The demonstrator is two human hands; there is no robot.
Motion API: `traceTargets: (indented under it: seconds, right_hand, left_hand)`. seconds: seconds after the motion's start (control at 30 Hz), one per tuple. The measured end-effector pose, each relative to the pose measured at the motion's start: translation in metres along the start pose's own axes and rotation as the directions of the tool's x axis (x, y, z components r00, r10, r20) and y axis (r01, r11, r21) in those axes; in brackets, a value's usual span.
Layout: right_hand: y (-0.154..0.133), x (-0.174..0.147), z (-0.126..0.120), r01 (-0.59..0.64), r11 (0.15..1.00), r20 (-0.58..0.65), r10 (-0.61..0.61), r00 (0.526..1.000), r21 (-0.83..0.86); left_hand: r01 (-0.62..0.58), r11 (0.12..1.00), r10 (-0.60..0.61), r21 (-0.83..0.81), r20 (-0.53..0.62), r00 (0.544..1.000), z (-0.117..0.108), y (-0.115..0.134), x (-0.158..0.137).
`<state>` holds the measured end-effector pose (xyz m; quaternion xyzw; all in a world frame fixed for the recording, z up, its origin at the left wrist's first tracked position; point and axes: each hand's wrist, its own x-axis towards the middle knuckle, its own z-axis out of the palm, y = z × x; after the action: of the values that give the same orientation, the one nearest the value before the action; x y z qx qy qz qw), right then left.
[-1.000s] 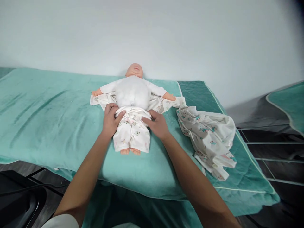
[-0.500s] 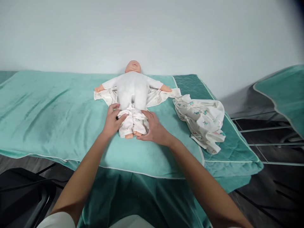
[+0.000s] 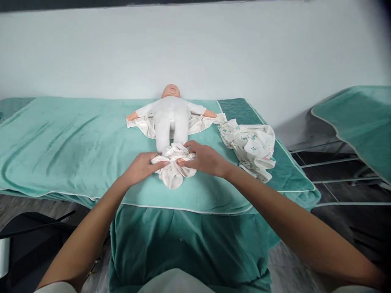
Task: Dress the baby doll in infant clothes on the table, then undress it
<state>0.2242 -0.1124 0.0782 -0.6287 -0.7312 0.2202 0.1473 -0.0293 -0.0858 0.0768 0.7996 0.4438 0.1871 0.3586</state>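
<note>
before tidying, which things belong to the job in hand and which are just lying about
In use:
doll
bunched cloth, in left fingers and right fingers
spread garment beneath doll

Apparently lying about:
crumpled garment
black object, lower left

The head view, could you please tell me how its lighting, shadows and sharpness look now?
Head view: soft light without harsh glare on the wall; same view: a diffuse shadow there, right of the green bed, a darkened top-right picture corner, and fuzzy print on the held garment.
</note>
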Motion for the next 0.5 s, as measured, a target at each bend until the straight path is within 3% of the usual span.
traceTargets:
  seconds: [0.13,0.27,0.37,0.5]
  right_hand:
    - [-0.010,-0.008,-0.017,0.007,0.999,0.114,-0.010,0.993,0.031]
    - [-0.021,-0.011,-0.054,0.075,0.951,0.339,-0.181,0.923,0.301]
    - [-0.033,-0.009,-0.083,0.159,0.877,0.343,-0.337,0.877,0.454]
    - [-0.055,-0.002,-0.114,0.209,0.850,0.249,-0.363,0.898,0.485]
  left_hand:
    - [0.076,0.985,-0.048,-0.158,0.174,0.984,-0.019,0.019,-0.007]
    - [0.109,0.939,-0.023,-0.326,0.259,0.966,-0.038,0.035,-0.002]
    - [0.043,0.893,0.031,-0.447,0.156,0.987,-0.052,0.052,0.004]
    - [-0.184,0.892,0.184,-0.412,-0.042,0.982,-0.077,0.086,0.006]
